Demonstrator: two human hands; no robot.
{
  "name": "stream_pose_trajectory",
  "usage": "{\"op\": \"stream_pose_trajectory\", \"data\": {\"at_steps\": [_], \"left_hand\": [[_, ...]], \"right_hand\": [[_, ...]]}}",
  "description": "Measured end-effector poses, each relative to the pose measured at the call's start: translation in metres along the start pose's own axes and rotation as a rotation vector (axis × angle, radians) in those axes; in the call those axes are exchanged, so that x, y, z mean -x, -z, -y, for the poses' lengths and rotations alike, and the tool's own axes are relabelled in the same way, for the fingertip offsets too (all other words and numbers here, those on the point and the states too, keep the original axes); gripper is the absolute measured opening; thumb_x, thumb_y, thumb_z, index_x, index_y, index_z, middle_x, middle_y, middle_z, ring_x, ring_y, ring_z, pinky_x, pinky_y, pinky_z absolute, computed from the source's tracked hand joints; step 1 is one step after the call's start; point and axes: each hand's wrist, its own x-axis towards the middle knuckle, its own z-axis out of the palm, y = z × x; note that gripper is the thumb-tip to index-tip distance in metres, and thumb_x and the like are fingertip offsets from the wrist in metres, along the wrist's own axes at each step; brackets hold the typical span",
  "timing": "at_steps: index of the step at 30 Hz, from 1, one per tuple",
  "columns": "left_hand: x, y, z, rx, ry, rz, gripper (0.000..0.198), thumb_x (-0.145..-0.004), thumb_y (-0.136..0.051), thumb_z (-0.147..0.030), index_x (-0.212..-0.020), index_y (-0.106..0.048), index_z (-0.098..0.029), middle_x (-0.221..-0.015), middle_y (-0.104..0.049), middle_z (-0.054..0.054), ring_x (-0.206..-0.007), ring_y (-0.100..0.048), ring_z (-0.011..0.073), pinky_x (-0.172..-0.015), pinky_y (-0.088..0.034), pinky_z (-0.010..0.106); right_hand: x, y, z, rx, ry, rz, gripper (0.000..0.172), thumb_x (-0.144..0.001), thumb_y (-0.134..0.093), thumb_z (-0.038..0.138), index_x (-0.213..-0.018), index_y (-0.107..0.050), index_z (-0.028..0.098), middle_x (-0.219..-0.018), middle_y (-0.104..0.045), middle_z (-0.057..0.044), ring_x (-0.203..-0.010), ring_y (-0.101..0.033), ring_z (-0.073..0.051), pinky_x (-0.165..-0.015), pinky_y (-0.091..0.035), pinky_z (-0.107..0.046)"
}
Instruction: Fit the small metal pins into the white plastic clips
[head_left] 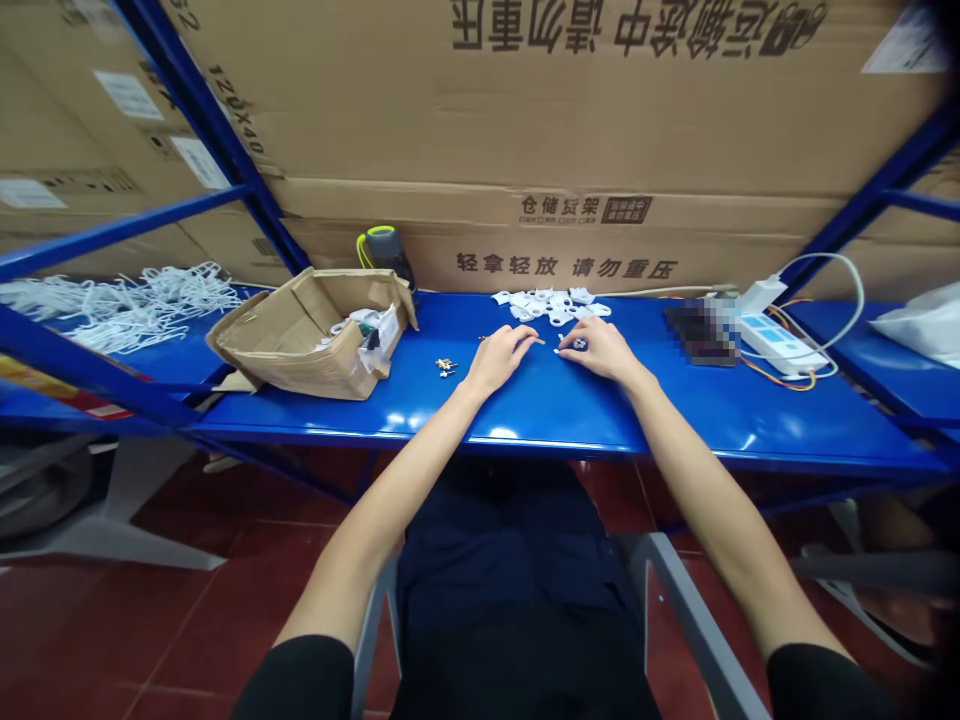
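Note:
Above the blue table, my left hand (500, 360) has its thumb and fingertips brought together; anything between them is too small to make out. Facing it, my right hand (602, 350) curls its thumb and fingers round a small white piece (559, 340) at the tips. Small silvery round parts (580, 344) show under the right fingers. Just beyond both hands lies a loose pile of white plastic pieces (553, 304) with ring-shaped holes. To the left of my left hand rests a little heap of brass-coloured metal parts (445, 367).
An open cardboard box (292, 350) with mixed small items stands at left, a dark speaker (388, 250) behind it. White wires (142, 300) lie farther left. At right are a blurred dark object (701, 335) and a power strip (784, 345) with cables. Large cartons (555, 140) close off the back.

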Motion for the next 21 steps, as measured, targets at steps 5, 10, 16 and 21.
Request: {"op": "stream_pose_trajectory", "data": {"at_steps": [5, 10, 16, 21], "left_hand": [[0.000, 0.001, -0.001, -0.026, 0.024, 0.003, 0.028, -0.113, -0.052, -0.036, -0.124, -0.076, -0.026, -0.111, -0.076, 0.005, -0.103, -0.071, 0.0213, -0.092, -0.052, 0.030], [0.000, 0.000, 0.000, -0.012, 0.015, 0.001, 0.027, -0.113, -0.053, -0.035, -0.125, -0.075, -0.026, -0.113, -0.077, 0.005, -0.104, -0.071, 0.0209, -0.093, -0.052, 0.029], [-0.001, 0.000, 0.002, 0.041, -0.025, 0.000, 0.025, -0.113, -0.052, -0.033, -0.122, -0.074, -0.025, -0.118, -0.079, 0.003, -0.110, -0.071, 0.0207, -0.098, -0.052, 0.030], [0.000, 0.000, 0.001, 0.034, -0.016, 0.012, 0.022, -0.112, -0.054, -0.033, -0.121, -0.074, -0.025, -0.116, -0.080, 0.003, -0.110, -0.072, 0.0206, -0.098, -0.053, 0.030]], "right_hand": [[-0.002, -0.002, -0.005, 0.018, -0.019, -0.030, 0.019, -0.099, -0.065, 0.030, -0.098, -0.083, 0.024, -0.112, -0.077, -0.011, -0.112, -0.065, -0.032, -0.091, -0.048, -0.042], [-0.001, -0.001, -0.002, -0.015, -0.007, -0.062, 0.023, -0.100, -0.064, 0.037, -0.105, -0.083, 0.025, -0.112, -0.077, -0.010, -0.111, -0.065, -0.031, -0.093, -0.049, -0.043], [-0.002, -0.002, 0.008, 0.004, 0.034, 0.003, 0.020, -0.098, -0.068, 0.037, -0.103, -0.085, 0.027, -0.112, -0.076, -0.010, -0.111, -0.066, -0.032, -0.093, -0.050, -0.043], [-0.004, -0.004, 0.014, -0.163, 0.062, -0.088, 0.018, -0.096, -0.066, 0.032, -0.101, -0.082, 0.024, -0.106, -0.080, -0.009, -0.104, -0.069, -0.030, -0.095, -0.052, -0.043]]}}
